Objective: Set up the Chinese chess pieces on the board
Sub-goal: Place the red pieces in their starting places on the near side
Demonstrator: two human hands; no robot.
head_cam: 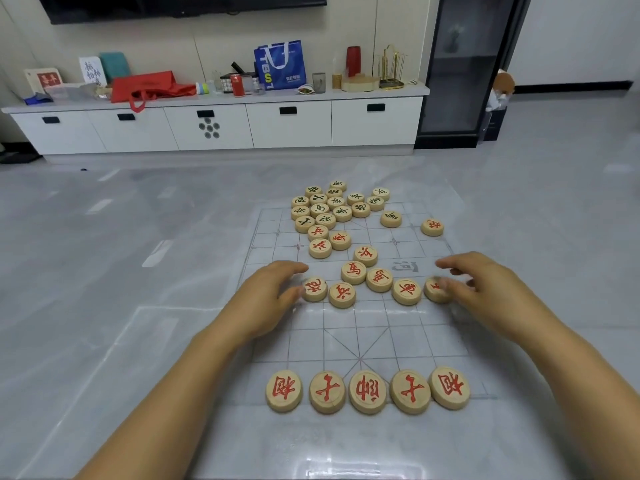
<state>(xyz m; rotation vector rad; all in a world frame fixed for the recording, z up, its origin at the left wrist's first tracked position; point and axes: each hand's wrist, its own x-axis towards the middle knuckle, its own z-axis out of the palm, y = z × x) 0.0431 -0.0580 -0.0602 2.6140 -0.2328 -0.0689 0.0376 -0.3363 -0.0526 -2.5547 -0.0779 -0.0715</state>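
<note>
A clear plastic Chinese chess board lies flat on a grey tiled floor, with five red-lettered wooden pieces lined up side by side along its near edge. More red pieces sit loosely scattered around the middle of the board, while a tight cluster of black-lettered pieces crowds the far left corner, some spilling past the edge. The left hand pinches a red piece between thumb and curled fingers. The right hand, fingers loosely spread and blurred, touches another red piece at the fingertips. A white cabinet runs along the wall beyond.
</note>
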